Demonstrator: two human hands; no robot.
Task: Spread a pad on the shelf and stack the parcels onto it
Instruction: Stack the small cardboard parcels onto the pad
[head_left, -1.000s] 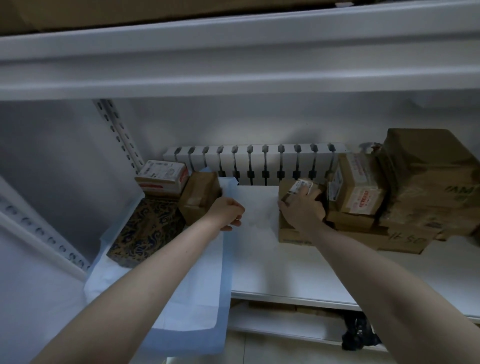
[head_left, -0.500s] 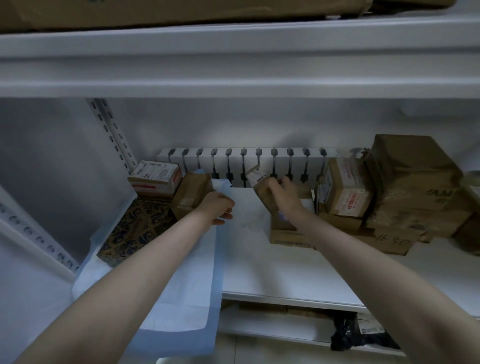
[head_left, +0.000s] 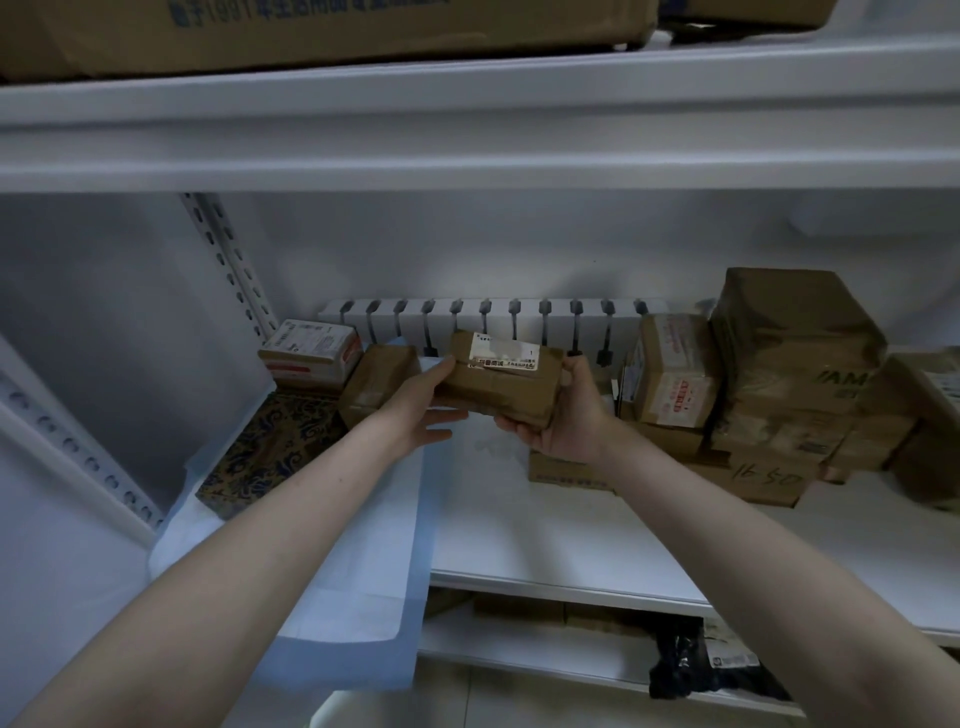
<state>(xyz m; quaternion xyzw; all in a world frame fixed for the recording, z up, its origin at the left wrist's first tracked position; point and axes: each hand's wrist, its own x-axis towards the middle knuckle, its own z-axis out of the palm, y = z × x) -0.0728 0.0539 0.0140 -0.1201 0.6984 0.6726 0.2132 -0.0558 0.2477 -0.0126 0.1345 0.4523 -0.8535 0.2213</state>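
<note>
A small brown taped parcel (head_left: 501, 382) with a white label is held in the air above the white shelf (head_left: 571, 551). My right hand (head_left: 563, 421) grips its right end from below. My left hand (head_left: 415, 400) holds its left end, thumb on top and fingers underneath. A white pad with blue edges (head_left: 358, 587) lies on the shelf's left part and hangs over the front edge. On the pad rest a dark patterned box (head_left: 270, 449), a plain brown parcel (head_left: 376, 382) and a white-and-red box (head_left: 311, 351) at the back.
A heap of brown parcels (head_left: 769, 384) fills the shelf's right side. A flat carton (head_left: 566, 470) lies under my right wrist. A white slotted strip (head_left: 493, 314) runs along the back wall. A perforated upright (head_left: 228, 265) stands at left. Large cartons (head_left: 311, 31) sit overhead.
My right hand lifted the small labelled parcel off the right-hand pile and carried it left. My left hand left the pad's edge and took hold of the parcel's left end.
</note>
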